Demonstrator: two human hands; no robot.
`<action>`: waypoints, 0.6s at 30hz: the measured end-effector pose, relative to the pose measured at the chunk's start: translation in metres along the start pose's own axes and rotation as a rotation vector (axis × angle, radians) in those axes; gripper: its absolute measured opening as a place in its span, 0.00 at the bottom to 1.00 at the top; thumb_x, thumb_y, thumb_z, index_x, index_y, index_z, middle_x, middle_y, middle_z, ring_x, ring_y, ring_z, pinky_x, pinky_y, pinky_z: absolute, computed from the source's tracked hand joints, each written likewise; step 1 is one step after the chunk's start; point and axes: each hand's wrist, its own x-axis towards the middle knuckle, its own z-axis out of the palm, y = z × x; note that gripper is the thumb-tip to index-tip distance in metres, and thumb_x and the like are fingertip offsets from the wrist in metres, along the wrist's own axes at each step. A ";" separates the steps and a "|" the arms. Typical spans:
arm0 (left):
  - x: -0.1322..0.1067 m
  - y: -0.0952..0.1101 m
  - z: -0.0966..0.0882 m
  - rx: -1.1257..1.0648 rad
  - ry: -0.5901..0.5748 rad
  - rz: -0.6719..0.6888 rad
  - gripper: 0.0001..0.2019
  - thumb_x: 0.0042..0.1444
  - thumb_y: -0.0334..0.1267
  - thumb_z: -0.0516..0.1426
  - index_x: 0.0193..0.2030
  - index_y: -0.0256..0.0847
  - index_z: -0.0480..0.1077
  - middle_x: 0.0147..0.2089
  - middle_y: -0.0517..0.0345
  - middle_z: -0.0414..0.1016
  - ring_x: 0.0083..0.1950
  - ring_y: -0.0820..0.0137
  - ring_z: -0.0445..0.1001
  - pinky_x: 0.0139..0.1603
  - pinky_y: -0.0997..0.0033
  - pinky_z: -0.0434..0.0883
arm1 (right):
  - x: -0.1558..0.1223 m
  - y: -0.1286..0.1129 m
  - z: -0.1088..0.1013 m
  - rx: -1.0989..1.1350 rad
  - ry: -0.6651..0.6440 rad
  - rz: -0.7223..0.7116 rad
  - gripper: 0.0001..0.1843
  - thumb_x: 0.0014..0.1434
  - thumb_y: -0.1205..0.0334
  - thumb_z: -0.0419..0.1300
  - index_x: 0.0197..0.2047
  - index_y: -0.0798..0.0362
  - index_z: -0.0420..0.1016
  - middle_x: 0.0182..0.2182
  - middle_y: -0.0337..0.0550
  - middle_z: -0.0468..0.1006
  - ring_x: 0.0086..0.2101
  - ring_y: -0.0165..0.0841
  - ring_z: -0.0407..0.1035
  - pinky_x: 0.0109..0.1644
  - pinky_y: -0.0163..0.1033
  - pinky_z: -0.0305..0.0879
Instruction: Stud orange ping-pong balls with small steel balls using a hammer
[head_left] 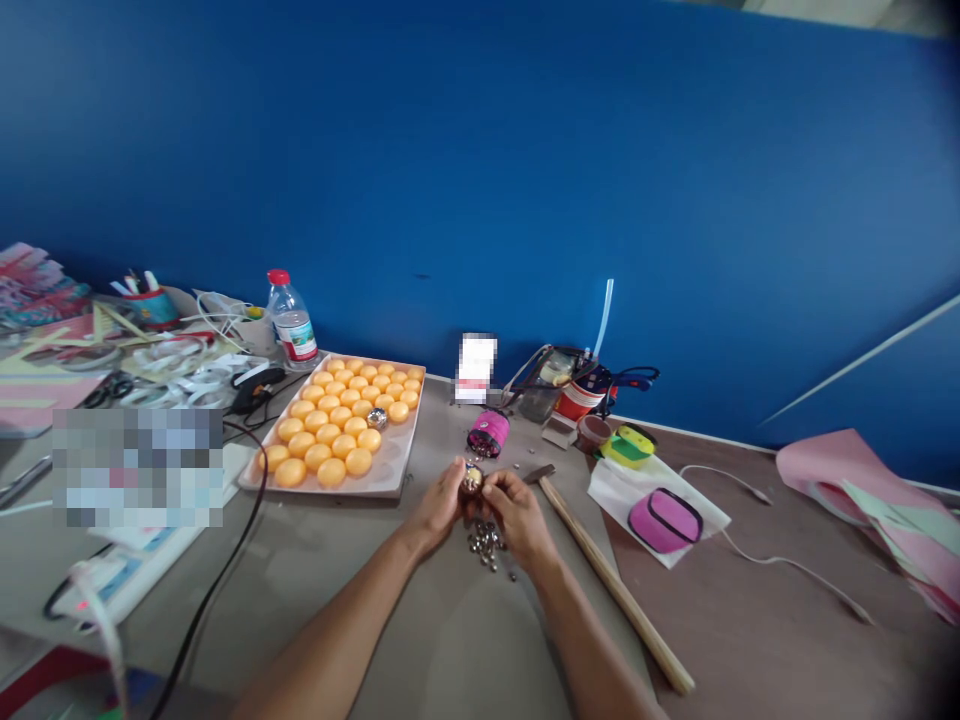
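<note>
My left hand (441,505) is closed around a small ball (473,478) that looks yellow with shiny metal pieces on its surface. At the ball's right side, the fingers of my right hand (517,508) are pinched together; whatever they hold is too small to make out. Below both hands lies a loose pile of shiny metal beads (486,545) on the table. Just beyond them, an open pink pouch (489,432) rests on its side with a few beads near its mouth. A similar metal-covered ball (376,418) sits among orange balls (327,434) in a white tray (387,470).
A wooden-handled hammer (615,585) lies right of my right arm. Farther right are a pink case (666,520) on white paper and a white cable (795,565). A bottle (292,325) stands behind the tray. A black cable (225,560) crosses the left side near a power strip (142,570).
</note>
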 end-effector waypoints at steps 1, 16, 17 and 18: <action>0.002 0.001 -0.001 0.034 -0.022 0.021 0.22 0.54 0.56 0.49 0.27 0.37 0.65 0.20 0.59 0.65 0.20 0.74 0.62 0.21 0.73 0.56 | 0.001 -0.001 -0.005 0.000 -0.019 -0.013 0.13 0.47 0.54 0.62 0.29 0.52 0.64 0.16 0.31 0.64 0.19 0.25 0.60 0.27 0.32 0.57; 0.002 0.017 0.000 -0.144 0.036 -0.074 0.20 0.57 0.54 0.47 0.35 0.36 0.64 0.26 0.59 0.67 0.20 0.76 0.63 0.20 0.76 0.60 | -0.007 -0.017 -0.024 -1.153 -0.365 -0.200 0.11 0.49 0.67 0.57 0.36 0.50 0.76 0.33 0.41 0.74 0.33 0.31 0.67 0.39 0.34 0.58; 0.002 0.016 0.000 -0.143 0.037 -0.072 0.20 0.58 0.53 0.47 0.34 0.36 0.64 0.25 0.58 0.67 0.20 0.76 0.63 0.21 0.76 0.60 | -0.007 -0.015 -0.024 -1.159 -0.360 -0.192 0.10 0.49 0.68 0.55 0.34 0.51 0.76 0.33 0.41 0.75 0.33 0.31 0.67 0.39 0.33 0.58; 0.003 0.016 0.000 -0.142 0.038 -0.068 0.20 0.58 0.53 0.46 0.34 0.36 0.64 0.25 0.58 0.66 0.20 0.76 0.63 0.21 0.76 0.60 | -0.006 -0.014 -0.024 -1.162 -0.354 -0.184 0.10 0.50 0.69 0.54 0.33 0.51 0.76 0.32 0.41 0.75 0.32 0.30 0.68 0.39 0.33 0.58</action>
